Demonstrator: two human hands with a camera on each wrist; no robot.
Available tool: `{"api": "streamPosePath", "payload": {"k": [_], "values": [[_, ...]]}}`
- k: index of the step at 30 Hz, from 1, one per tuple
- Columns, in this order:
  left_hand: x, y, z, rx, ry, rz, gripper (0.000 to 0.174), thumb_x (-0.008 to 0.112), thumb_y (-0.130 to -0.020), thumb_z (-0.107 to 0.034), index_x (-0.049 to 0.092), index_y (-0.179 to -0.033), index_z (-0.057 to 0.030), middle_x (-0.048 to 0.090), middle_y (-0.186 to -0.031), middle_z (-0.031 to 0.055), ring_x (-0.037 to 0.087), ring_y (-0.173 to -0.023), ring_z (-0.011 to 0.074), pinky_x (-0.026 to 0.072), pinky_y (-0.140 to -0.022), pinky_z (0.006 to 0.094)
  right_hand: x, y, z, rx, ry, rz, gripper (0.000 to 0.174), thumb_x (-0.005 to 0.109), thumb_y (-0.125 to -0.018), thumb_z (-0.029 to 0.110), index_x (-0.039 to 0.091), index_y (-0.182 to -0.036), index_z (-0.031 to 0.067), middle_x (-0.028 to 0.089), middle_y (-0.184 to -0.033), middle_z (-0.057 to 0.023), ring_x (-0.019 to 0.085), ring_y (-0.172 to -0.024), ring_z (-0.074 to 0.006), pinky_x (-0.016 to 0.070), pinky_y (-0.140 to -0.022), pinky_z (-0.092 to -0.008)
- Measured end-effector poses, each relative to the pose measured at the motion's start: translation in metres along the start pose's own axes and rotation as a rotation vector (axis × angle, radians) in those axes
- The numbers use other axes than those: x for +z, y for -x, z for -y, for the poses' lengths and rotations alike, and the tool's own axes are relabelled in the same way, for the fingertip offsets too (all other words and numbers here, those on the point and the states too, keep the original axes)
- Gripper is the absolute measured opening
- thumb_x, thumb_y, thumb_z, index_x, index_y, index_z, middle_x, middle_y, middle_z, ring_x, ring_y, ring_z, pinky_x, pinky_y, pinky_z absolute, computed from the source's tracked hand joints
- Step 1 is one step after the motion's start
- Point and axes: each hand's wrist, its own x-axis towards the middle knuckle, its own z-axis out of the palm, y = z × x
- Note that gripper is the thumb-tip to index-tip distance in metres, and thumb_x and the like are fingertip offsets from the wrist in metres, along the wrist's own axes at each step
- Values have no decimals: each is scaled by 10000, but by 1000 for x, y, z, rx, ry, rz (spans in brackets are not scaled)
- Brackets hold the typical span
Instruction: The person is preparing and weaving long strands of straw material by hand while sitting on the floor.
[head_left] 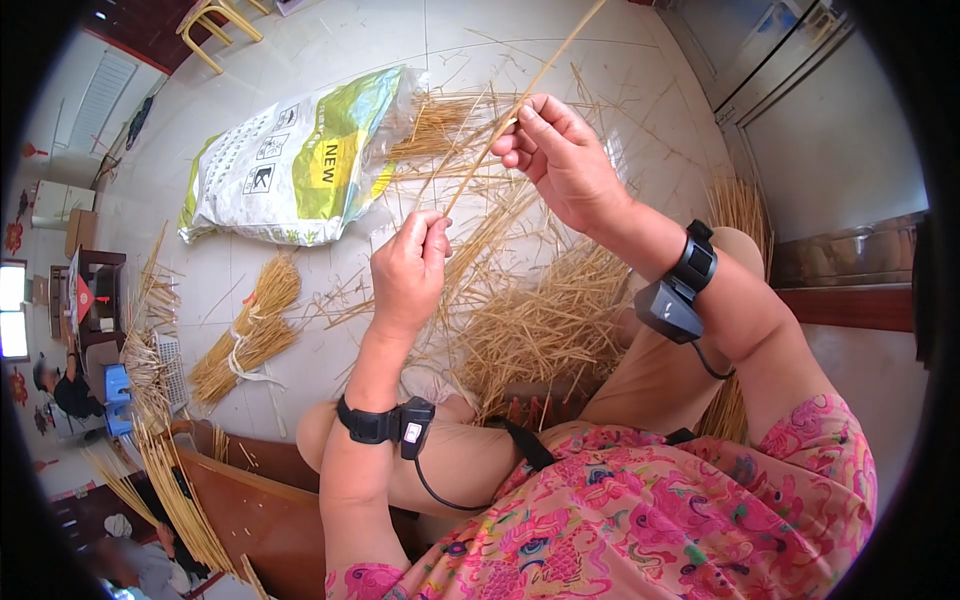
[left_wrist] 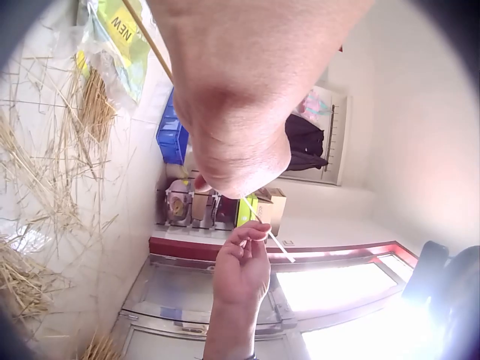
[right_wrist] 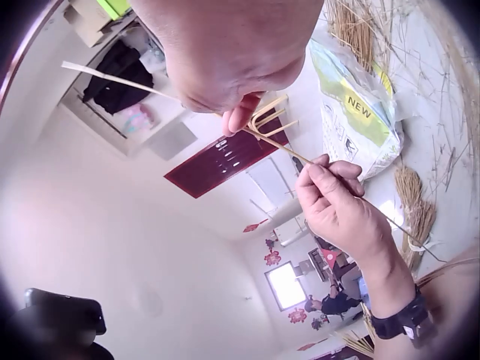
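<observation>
A long, thin straw stalk runs slantwise between my two hands. My left hand pinches its lower part, fingers curled in. Higher up and to the right, my right hand pinches the same stalk between thumb and fingertips, and its upper end reaches past that hand toward the top of the head view. In the right wrist view the stalk stretches almost straight between the left hand and the right hand. A pale tip shows beyond the right hand in the left wrist view.
Loose straw lies heaped near my legs and scattered over the tiled floor. A green-and-white plastic bag holds more straw at its mouth. Tied straw bundles lie left. A wooden board stands lower left; a metal door is at right.
</observation>
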Motion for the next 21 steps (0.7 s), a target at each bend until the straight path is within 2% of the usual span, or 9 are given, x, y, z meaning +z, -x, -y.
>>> {"api": "streamPosePath", "payload": {"k": [4, 7, 13, 16, 17, 20, 21], "values": [[2, 0, 3, 45, -52, -22, 44, 532, -901, -51, 564, -901, -20, 579, -625, 57, 585, -545, 130, 448, -516, 256, -2, 0, -1, 91, -121, -13, 155, 405, -982, 160, 494, -931, 45, 605, -883, -94, 596, -787, -132, 496, -726, -245], [4, 0, 7, 113, -151, -77, 30, 541, -894, -50, 563, -901, -31, 583, -620, 60, 595, -545, 148, 449, -513, 266, 1, 0, -1, 181, -184, -119, 140, 413, -977, 153, 485, -913, 52, 607, -890, -101, 583, -739, -140, 494, -692, -241], [8, 2, 7, 247, -246, -127, 28, 562, -879, -64, 564, -900, -46, 592, -616, 64, 594, -536, 206, 437, -499, 310, -10, 4, -17, 423, -246, -5, 104, 416, -957, 96, 456, -876, 45, 521, -779, -47, 489, -619, -110, 429, -535, -237], [10, 1, 5, 297, -255, -158, 32, 569, -874, -66, 565, -898, -47, 591, -614, 64, 586, -532, 220, 431, -498, 321, 10, 14, -13, 491, -102, -46, 83, 412, -944, 68, 441, -871, 40, 471, -755, -28, 463, -605, -101, 395, -499, -234], [10, 1, 4, 308, -255, -169, 32, 570, -872, -66, 565, -897, -46, 590, -614, 63, 584, -530, 222, 429, -499, 322, 15, 19, -13, 510, 11, -10, 118, 426, -951, 108, 480, -872, 39, 443, -708, -5, 436, -588, -79, 366, -506, -204], [9, 2, 1, 250, -199, -175, 80, 617, -831, -81, 572, -889, -49, 608, -705, 112, 588, -603, 294, 451, -533, 372, 10, 27, -19, 641, 544, 354, 138, 493, -906, 144, 529, -860, 20, 534, -668, -30, 506, -565, -104, 417, -529, -245], [9, 1, 1, 246, -208, -173, 80, 618, -830, -82, 572, -888, -50, 606, -700, 110, 585, -596, 292, 448, -529, 372, 11, 26, -14, 730, 873, 652, 160, 527, -870, 163, 564, -819, 16, 577, -659, -51, 542, -570, -123, 441, -553, -271]]}}
